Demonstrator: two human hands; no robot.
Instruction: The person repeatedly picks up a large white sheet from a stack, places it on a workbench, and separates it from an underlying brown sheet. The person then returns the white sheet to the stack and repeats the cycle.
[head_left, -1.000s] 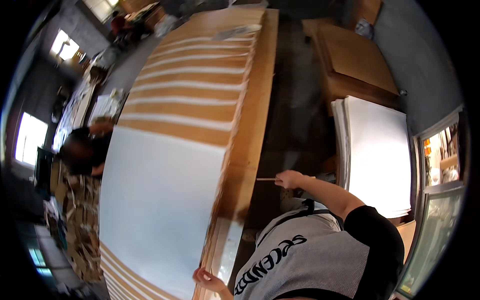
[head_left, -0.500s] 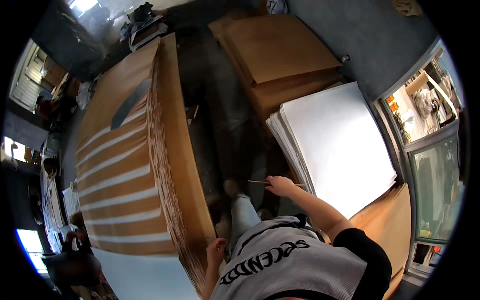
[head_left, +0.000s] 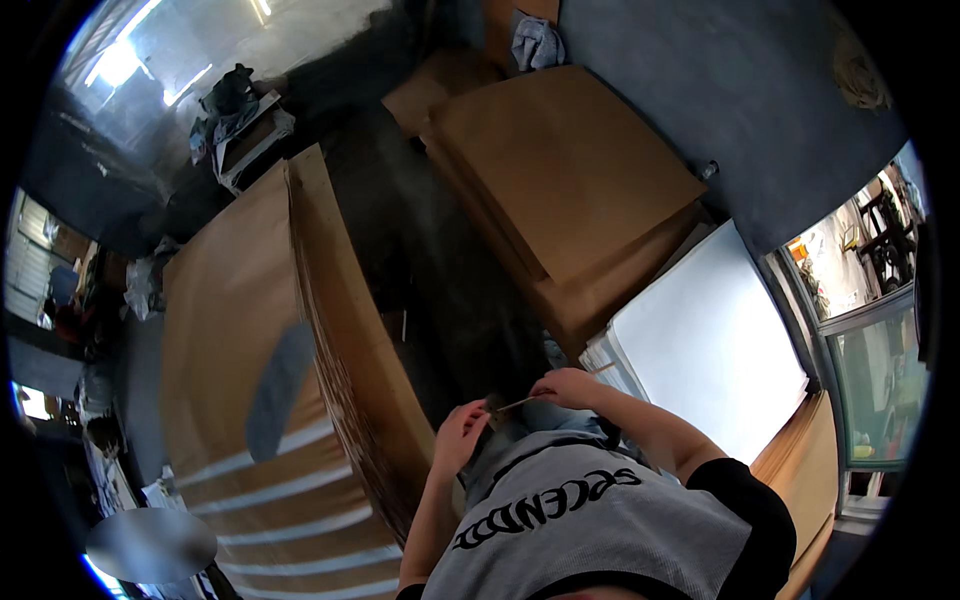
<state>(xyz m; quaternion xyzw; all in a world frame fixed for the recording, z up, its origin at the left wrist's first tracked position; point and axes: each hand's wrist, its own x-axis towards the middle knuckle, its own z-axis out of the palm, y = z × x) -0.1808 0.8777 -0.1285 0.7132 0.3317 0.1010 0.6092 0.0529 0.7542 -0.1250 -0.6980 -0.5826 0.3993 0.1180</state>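
My right hand (head_left: 568, 388) is closed around a thin wooden stick (head_left: 517, 404), whose back end pokes out past the hand toward the white stack. In front of my body, my left hand (head_left: 462, 432) is at the stick's other end, fingers bent and slightly apart. Whether its fingertips touch the stick I cannot tell. Left of me lies a long stack of brown sheets (head_left: 225, 270) with white bands across its nearer part and a grey, round-ended strip (head_left: 280, 390) on top. On the right, a pile of white sheets (head_left: 710, 330) is near my right forearm.
Beyond the white pile stands a stack of large brown boards (head_left: 570, 170). A dark floor aisle (head_left: 430, 260) runs between the stacks. A glass window (head_left: 880, 380) is at the right. Bagged items (head_left: 245, 130) sit on a pile at the far left.
My left hand has risen from beside the brown stack to the stick's end. My right hand has drawn nearer my body with the stick. The view has tilted up, so the stacks appear lower.
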